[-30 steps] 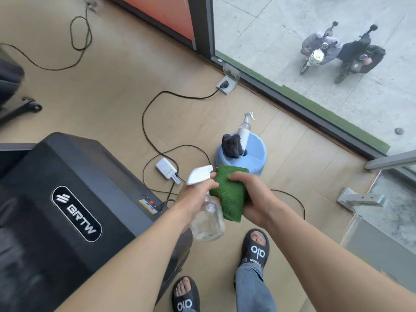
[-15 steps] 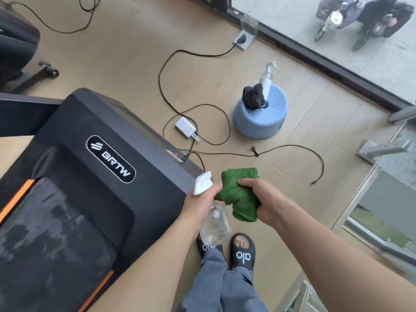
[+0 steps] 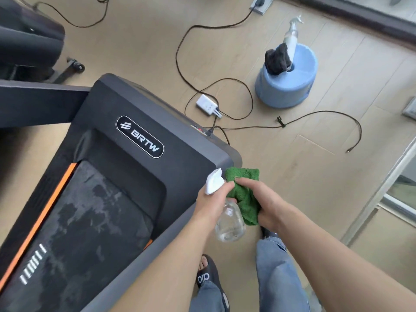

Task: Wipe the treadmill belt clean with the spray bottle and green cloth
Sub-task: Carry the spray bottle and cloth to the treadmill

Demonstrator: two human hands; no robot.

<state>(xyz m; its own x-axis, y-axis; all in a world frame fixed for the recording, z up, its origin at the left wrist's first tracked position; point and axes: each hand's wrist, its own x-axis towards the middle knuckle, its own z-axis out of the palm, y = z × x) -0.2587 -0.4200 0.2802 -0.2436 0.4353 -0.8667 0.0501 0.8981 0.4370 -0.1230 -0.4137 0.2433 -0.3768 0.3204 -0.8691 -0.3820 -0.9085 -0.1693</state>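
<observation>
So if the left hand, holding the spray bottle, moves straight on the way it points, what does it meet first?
Probably the green cloth in the right hand: the left hand already has its fingertips against it. Beyond that lies the treadmill corner, though depth is unclear from this view.

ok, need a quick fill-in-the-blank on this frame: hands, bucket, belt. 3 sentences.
1. The left hand holds the clear ____ by its white trigger head.
2. The right hand grips a ____ cloth.
3. A dark rag hangs over the rim of the ____ bucket on the floor.

Missing words: spray bottle; green; blue
</observation>
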